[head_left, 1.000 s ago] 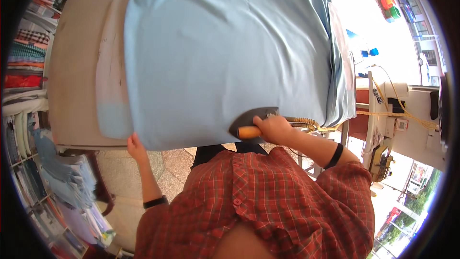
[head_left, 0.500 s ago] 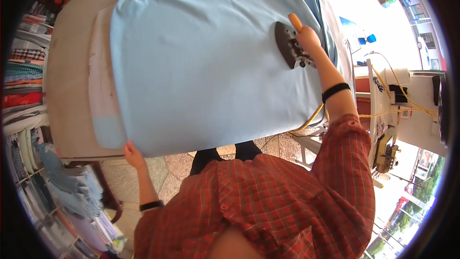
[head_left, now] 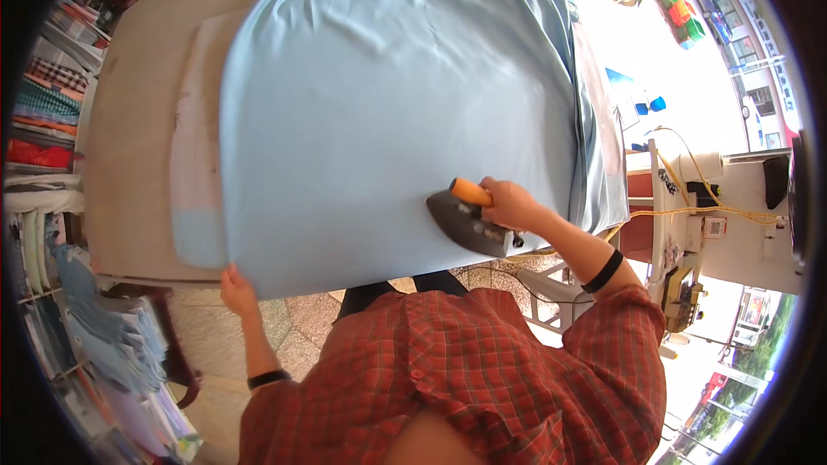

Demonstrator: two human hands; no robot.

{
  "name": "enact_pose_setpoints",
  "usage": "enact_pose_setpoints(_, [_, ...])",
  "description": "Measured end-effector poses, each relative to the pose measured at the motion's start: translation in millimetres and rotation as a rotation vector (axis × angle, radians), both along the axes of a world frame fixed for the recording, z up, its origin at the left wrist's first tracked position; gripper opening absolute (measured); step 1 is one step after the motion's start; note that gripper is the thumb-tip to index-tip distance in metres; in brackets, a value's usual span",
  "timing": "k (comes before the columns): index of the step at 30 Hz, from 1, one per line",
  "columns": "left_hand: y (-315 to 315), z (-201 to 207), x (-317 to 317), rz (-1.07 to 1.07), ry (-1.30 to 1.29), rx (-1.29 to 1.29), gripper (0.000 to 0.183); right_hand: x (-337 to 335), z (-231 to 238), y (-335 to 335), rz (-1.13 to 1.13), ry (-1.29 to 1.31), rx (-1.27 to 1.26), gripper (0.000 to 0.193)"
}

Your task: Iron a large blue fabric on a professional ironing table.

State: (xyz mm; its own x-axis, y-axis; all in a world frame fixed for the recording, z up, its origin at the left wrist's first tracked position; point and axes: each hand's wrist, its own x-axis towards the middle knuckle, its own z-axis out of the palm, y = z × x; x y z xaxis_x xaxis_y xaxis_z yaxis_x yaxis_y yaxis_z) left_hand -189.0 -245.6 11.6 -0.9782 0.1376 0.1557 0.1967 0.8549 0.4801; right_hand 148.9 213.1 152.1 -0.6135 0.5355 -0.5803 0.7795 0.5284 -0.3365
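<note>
A light blue cloth (head_left: 362, 138) lies spread over a broad padded table, smooth near me and wrinkled toward the far side. My right hand (head_left: 510, 205) is wrapped round the orange handle of a dark iron (head_left: 465, 226), whose plate rests on the cloth near its front edge. At the cloth's near left corner, my left hand (head_left: 239, 290) pinches the cloth edge between thumb and fingers. Under the cloth's left side, a pale strip of fabric (head_left: 196, 155) with a light blue end shows on the table.
Stacks of folded clothes (head_left: 47, 103) fill shelves along the left. Light blue garments (head_left: 112, 327) hang at the lower left. A yellow cord (head_left: 732, 212) runs on the right, beside a sewing machine (head_left: 683, 297). Under the table's right side stands a grey stool-like frame (head_left: 551, 288).
My right hand has brought the iron toward me and to the left, from the cloth's far right to near its front edge. My left hand stays at the near left corner.
</note>
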Motion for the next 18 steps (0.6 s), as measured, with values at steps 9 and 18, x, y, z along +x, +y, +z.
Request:
enact_pose_setpoints(9, [-103.9, 1.9, -100.3, 0.027, 0.066, -0.311, 0.038, -89.0, 33.5, -37.4, 0.122, 0.134, 0.043, 0.037])
enact_pose_setpoints(18, [-193.1, 92.3, -311.1, 0.32, 0.252, -0.56, 0.046, -157.3, 47.5, -27.7, 0.001, 0.104, 0.031, 0.04])
